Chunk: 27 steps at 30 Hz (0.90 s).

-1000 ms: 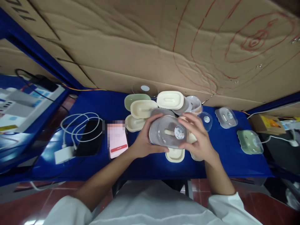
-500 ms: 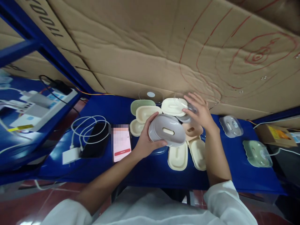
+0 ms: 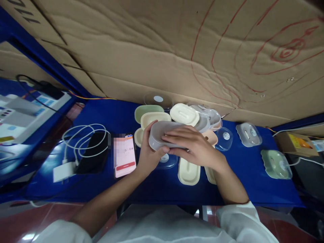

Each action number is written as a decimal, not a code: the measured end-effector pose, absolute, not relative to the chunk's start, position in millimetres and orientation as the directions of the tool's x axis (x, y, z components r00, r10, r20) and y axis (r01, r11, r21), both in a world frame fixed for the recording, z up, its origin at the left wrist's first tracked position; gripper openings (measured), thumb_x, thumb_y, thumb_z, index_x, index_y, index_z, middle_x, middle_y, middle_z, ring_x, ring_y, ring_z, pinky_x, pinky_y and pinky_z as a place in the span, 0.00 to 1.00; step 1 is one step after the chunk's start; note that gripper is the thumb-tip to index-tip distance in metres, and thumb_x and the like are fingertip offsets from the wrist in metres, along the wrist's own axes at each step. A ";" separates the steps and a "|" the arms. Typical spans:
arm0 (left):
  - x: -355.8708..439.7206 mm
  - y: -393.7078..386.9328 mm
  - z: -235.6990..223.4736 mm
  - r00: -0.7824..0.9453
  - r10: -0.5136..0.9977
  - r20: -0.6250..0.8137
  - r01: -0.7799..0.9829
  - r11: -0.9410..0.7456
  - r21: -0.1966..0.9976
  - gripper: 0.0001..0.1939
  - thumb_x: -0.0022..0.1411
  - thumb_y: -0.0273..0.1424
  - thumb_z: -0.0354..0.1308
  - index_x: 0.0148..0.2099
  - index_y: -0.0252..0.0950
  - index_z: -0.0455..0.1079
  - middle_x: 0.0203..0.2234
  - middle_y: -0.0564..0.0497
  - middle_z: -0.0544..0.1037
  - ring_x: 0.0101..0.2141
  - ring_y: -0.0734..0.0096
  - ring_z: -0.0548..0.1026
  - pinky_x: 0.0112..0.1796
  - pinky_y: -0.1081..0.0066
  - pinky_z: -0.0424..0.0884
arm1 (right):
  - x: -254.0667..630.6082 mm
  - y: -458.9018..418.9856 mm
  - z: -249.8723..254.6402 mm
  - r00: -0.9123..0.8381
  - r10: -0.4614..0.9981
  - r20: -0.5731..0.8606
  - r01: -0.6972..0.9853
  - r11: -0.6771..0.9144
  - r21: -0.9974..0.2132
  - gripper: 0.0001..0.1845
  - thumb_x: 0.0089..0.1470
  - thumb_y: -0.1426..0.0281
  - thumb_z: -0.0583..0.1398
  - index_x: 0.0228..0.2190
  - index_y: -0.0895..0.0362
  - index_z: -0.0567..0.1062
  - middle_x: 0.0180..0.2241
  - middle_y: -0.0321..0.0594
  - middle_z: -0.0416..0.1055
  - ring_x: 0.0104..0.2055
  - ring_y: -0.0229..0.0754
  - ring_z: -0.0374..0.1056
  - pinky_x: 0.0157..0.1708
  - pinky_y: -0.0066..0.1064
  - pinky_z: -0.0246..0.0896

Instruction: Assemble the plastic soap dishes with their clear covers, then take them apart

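A grey soap dish (image 3: 158, 133) is up above the middle of the blue table. My left hand (image 3: 149, 152) is closed round its left end, thumb along the near side. Across its top and right end lies my right hand (image 3: 194, 145), fingers over the dish and thumb below, hiding that part. Cream trays surround the hands: one behind (image 3: 184, 114), another to the left (image 3: 155, 118), and a third in front (image 3: 189, 172). A green soap dish (image 3: 148, 109) rests at the back left. Beneath the hands a clear lid (image 3: 168, 163) shows partly, and a peach tray (image 3: 210, 137) peeks out beside the right hand.
Clear lids (image 3: 209, 113) lean against the cardboard wall (image 3: 141, 50). Another clear lid (image 3: 224, 138) lies right of the hands. Lidded grey (image 3: 249, 134) and green (image 3: 275, 163) soap dishes stand farther right. On the left are a lit phone (image 3: 125, 157) and a charger (image 3: 63, 171) with a coiled cable.
My right hand has left the clear lid at the back and come onto the grey soap dish. The dish has tilted and turned in my left hand, and its slot no longer shows.
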<state>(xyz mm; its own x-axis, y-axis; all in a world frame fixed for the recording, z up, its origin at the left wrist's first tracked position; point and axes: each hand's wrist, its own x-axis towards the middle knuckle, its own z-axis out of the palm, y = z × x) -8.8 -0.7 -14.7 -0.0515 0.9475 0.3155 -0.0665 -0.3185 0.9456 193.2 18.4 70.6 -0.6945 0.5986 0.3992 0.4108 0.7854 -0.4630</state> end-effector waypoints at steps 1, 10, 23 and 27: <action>-9.4 -0.1 -14.9 -0.059 0.943 0.329 -0.050 -0.332 0.942 0.52 0.57 0.66 0.71 0.71 0.39 0.66 0.59 0.39 0.78 0.56 0.47 0.80 0.57 0.53 0.79 | 193.2 19.3 68.4 -0.682 0.604 0.412 0.399 0.779 -0.483 0.18 0.74 0.63 0.63 0.61 0.48 0.80 0.60 0.41 0.81 0.65 0.46 0.76 0.68 0.47 0.69; -10.8 2.2 -18.3 -0.026 0.909 0.416 -0.024 -0.416 0.909 0.60 0.52 0.67 0.73 0.76 0.39 0.63 0.65 0.35 0.75 0.63 0.38 0.77 0.61 0.49 0.77 | 214.5 21.6 88.6 -0.540 0.681 0.495 0.486 0.732 -0.477 0.19 0.75 0.60 0.60 0.61 0.49 0.80 0.57 0.41 0.83 0.59 0.47 0.80 0.62 0.43 0.72; -9.0 3.7 -16.5 -0.027 0.939 0.344 -0.015 -0.344 0.939 0.42 0.67 0.54 0.71 0.73 0.42 0.63 0.65 0.39 0.76 0.61 0.48 0.79 0.60 0.53 0.79 | 238.9 36.8 87.0 -0.429 0.738 0.521 0.783 0.592 -0.193 0.23 0.76 0.58 0.58 0.66 0.51 0.74 0.66 0.47 0.75 0.70 0.54 0.68 0.70 0.51 0.57; -7.8 3.5 -21.3 -0.074 0.951 0.302 -0.074 -0.307 0.949 0.40 0.68 0.56 0.69 0.72 0.42 0.64 0.65 0.39 0.76 0.61 0.48 0.79 0.62 0.51 0.77 | 204.6 10.4 89.8 -0.704 0.620 0.347 0.525 0.783 -0.334 0.21 0.73 0.60 0.63 0.63 0.51 0.76 0.61 0.45 0.79 0.64 0.49 0.74 0.65 0.45 0.66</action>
